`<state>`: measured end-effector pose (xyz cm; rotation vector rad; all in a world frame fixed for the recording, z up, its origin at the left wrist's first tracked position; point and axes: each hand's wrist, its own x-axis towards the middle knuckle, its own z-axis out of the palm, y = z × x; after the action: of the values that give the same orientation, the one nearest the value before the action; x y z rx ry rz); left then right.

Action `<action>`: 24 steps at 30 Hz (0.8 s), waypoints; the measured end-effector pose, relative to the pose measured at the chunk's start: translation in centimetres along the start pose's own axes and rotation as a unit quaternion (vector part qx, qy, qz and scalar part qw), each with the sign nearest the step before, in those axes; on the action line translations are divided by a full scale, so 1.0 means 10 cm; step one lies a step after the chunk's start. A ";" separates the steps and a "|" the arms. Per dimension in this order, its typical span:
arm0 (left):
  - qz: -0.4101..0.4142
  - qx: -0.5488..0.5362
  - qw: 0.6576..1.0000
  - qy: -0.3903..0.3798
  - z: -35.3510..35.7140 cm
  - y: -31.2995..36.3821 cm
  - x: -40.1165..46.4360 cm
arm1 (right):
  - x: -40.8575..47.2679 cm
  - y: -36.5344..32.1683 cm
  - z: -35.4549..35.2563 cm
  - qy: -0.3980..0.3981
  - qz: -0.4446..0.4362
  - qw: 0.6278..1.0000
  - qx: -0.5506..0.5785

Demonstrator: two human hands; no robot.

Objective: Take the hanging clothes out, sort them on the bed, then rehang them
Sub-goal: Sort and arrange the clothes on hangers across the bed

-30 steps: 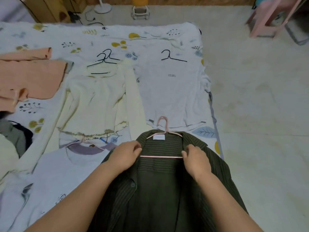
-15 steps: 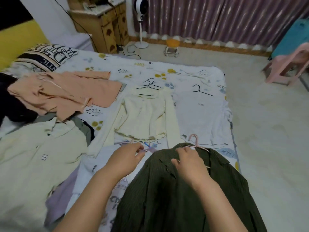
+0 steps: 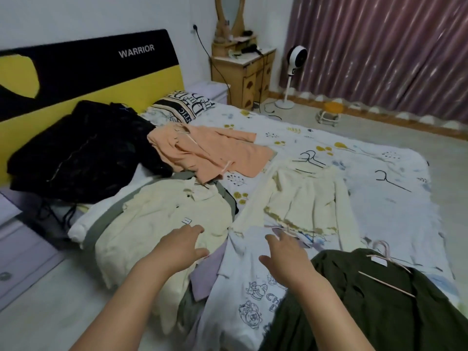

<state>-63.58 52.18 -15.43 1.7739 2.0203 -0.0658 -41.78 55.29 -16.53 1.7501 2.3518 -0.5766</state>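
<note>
**Many garments overlap, so one pull may disturb the others**

Both hands are free and hold nothing. The left hand (image 3: 182, 245) hovers with spread fingers over the near edge of the cream shirt (image 3: 162, 224). The right hand (image 3: 286, 254) hovers, also spread, over the white printed shirt (image 3: 249, 282).

The dark green shirt (image 3: 379, 300) lies at the near right of the bed (image 3: 395, 211) with a pink hanger (image 3: 387, 272) inside its collar, seemingly ready to be rehung. Further away lie the cream knit top (image 3: 306, 198), the peach garment (image 3: 210, 150) and a black pile (image 3: 83, 150).

The risk is in the overlaps. The white printed shirt lies partly under the green one and over a lilac garment (image 3: 206, 274). If the person pulls it quickly, it may drag its neighbours and undo the sorting. The loose black hangers (image 3: 310, 160) on the far right could also catch in the knit.
</note>
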 end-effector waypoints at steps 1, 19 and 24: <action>-0.013 -0.001 1.000 -0.001 -0.03 -0.15 -0.05 | 0.03 -0.14 0.00 -0.008 -0.007 1.000 -0.006; -0.113 0.040 0.992 -0.047 -0.42 -1.44 0.95 | 1.67 -0.94 -0.10 -0.072 -0.017 0.996 -0.039; -0.113 0.053 0.990 -0.067 -0.44 -1.54 1.62 | 2.38 -0.94 -0.08 -0.095 -0.001 0.995 -0.040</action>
<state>-80.76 66.01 -21.25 1.5473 2.1439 -0.3588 -57.84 74.40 -22.05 1.5837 2.2171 -0.6107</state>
